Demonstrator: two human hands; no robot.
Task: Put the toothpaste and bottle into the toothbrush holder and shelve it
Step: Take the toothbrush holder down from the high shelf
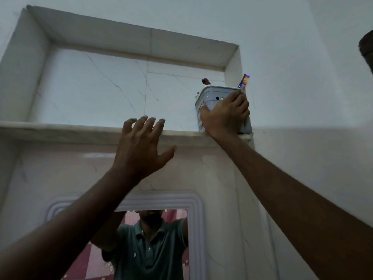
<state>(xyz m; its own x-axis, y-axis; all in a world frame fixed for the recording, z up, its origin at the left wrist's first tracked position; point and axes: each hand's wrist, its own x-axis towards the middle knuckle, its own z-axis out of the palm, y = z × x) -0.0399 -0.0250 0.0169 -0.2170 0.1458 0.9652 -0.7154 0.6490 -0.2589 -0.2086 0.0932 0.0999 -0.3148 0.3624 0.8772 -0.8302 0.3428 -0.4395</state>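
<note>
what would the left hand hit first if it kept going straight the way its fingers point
Probably the front edge of the marble shelf: the left hand is open, fingertips level with that ledge. Past it lies the niche's back wall. Depth is unclear.

Toothbrush holder (pixel 212 98): grey plastic, smooth, matt, walls pierced with small holes.
Toothbrush (pixel 244 79): purple and yellow plastic, slightly glossy.
Dark brush head (pixel 205 81): black bristles; material otherwise unclear.
Shelf (pixel 60 130): white marble-look stone, grey veining, dull polish.
Niche back panel (pixel 96 87): veined tile, smooth, faint sheen.
Wall (pixel 302 77): painted plaster, matt.
Mirror (pixel 153 249): glass, reflective.
Mirror frame (pixel 193 201): white ribbed plastic, satin.
</note>
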